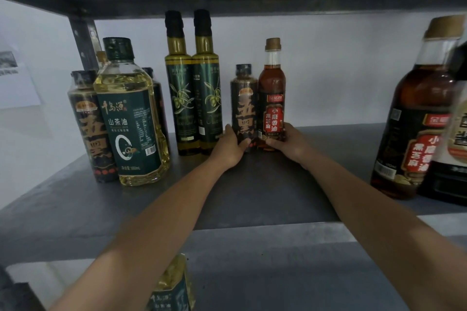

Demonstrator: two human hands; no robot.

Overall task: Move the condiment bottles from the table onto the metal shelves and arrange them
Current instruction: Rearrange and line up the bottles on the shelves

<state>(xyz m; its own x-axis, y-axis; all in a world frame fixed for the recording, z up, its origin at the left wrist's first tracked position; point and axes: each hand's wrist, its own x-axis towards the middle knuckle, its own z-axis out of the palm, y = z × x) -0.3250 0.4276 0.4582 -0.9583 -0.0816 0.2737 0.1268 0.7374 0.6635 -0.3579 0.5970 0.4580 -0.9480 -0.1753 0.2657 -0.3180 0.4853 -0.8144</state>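
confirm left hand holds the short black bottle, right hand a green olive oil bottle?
No: the head view shows the right hand holding the red-labelled amber bottle, not a green one. The left hand does hold the short black bottle.

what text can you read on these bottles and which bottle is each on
"千岛源", "山茶油": camellia oil bottle
"五黑": dark bottle gripped by the left hand
"五黑": far-left dark bottle
"小磨香油": sesame oil bottle gripped by the right hand
"小磨香油": big sesame oil bottle, partly blurred
Script on the olive oil bottles: too blurred to read
Fine print and barcodes: too small
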